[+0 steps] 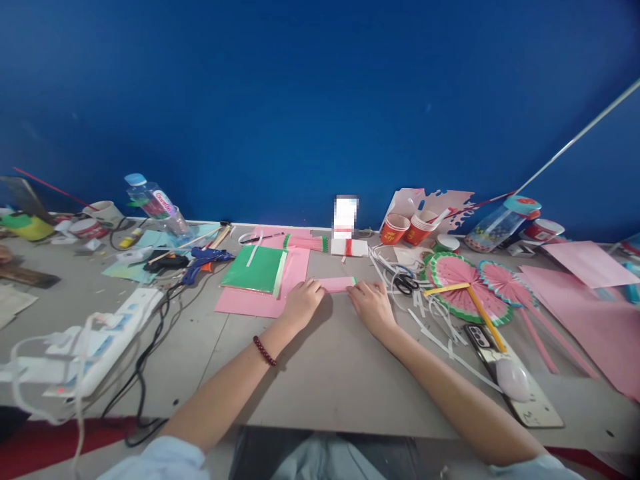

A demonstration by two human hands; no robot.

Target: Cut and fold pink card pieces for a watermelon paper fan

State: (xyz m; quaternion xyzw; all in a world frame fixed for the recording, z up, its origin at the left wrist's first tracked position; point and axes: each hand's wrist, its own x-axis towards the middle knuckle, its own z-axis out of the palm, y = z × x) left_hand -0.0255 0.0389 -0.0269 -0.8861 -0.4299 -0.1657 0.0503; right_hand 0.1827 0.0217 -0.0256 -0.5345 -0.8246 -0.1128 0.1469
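A narrow folded strip of pink paper [337, 285] with a green end lies on the table between my hands. My left hand [303, 301] has its fingers bent and pressed together on the strip's left end. At the green right end, the curled fingers of my right hand [373, 305] grip the paper; the fingertips are partly hidden. Beyond them is a pleated pink piece with green edges [306, 242]. A green packet of paper [254, 269] rests on a pink sheet [237, 303], left of my left hand.
Black scissors [406, 285] and white strips [434, 333] lie on the right, beside watermelon-patterned paper fans [463, 283] and a phone [479, 335]. Red paper cups [395, 229] stand behind. To the left are a blue glue gun [200, 262], cables and a power strip [107, 343].
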